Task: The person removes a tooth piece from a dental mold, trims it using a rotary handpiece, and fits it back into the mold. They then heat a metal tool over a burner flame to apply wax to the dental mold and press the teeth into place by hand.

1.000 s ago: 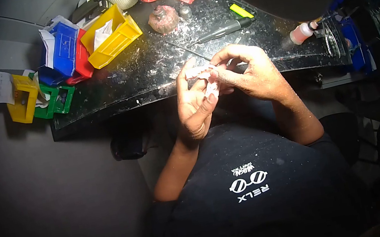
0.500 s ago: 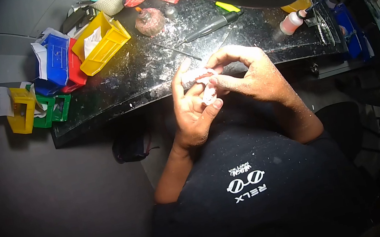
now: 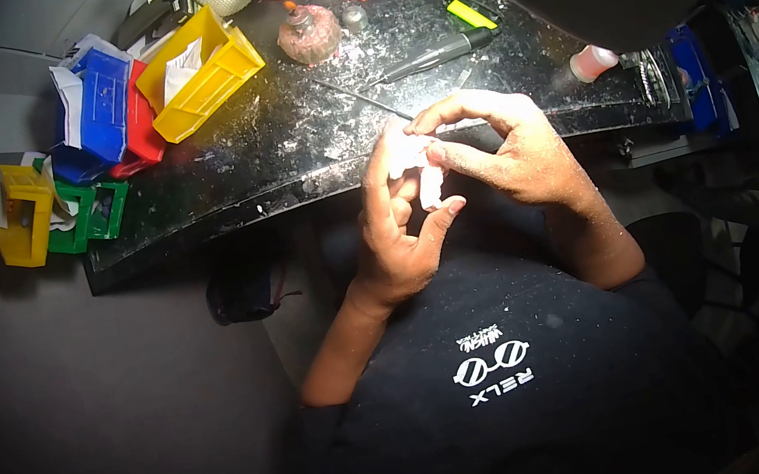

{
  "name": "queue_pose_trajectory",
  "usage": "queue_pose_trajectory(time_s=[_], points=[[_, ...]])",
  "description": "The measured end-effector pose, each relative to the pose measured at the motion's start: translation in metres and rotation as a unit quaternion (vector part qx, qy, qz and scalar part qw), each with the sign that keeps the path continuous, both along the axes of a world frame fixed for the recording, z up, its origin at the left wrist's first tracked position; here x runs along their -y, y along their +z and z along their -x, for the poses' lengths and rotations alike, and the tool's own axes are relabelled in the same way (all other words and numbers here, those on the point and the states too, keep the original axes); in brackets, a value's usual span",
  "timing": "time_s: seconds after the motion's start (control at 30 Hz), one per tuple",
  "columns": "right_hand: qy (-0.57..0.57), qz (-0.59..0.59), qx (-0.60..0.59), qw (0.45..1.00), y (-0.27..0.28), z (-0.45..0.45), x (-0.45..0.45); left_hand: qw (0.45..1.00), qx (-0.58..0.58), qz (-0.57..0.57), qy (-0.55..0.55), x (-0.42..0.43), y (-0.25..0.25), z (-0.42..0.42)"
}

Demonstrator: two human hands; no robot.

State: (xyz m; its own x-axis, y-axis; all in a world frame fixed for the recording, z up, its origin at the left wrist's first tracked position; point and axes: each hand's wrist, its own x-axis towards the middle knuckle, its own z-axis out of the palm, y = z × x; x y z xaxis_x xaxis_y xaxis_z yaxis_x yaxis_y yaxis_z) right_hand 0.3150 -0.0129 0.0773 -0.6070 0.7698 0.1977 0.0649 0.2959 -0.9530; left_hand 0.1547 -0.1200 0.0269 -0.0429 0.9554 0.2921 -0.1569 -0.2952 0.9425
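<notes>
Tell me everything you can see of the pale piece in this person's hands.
The pale piece is whitish with a faint pink tinge, chunky and uneven, perhaps plaster-like. A broader upper part leads to a narrower, roughly upright arm below. It is held up near the front edge of the bench, between the left hand and the right hand, whose thumb presses on it. Fingers hide some of it, and glare washes out finer detail.

The person wears a black short-sleeved shirt (image 3: 572, 406) flecked with pale specks. White print shows "RELX" (image 3: 502, 388), a pair of round glasses (image 3: 491, 362) and smaller lettering (image 3: 478, 335), perhaps two words. Both the left hand (image 3: 401, 243) and right hand (image 3: 512, 153) are bare; powder dusts the right forearm (image 3: 596, 224).
</notes>
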Motion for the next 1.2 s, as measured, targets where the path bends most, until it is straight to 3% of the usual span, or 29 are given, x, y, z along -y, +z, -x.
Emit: queue_pose_trajectory(time_s=[0.23,0.67,0.97,1.17,1.2], points=[[0.018,-0.049,-0.017,0.998,0.0,0.008,-0.006,0.984,-0.143,-0.098,0.05,0.0,-0.01,0.009],[0.025,-0.115,-0.013,0.993,0.004,0.02,-0.014,0.984,-0.127,-0.117,0.045,-0.006,-0.01,0.017],[0.01,-0.126,0.003,0.992,0.007,0.021,-0.013,0.996,-0.032,-0.077,0.031,-0.008,-0.002,0.016],[0.002,-0.14,0.032,0.99,0.005,0.02,-0.013,0.976,0.218,0.007,-0.023,-0.007,0.001,0.015],[0.002,-0.139,0.032,0.99,0.004,0.02,-0.013,0.978,0.205,0.028,-0.01,-0.008,0.002,0.016]])
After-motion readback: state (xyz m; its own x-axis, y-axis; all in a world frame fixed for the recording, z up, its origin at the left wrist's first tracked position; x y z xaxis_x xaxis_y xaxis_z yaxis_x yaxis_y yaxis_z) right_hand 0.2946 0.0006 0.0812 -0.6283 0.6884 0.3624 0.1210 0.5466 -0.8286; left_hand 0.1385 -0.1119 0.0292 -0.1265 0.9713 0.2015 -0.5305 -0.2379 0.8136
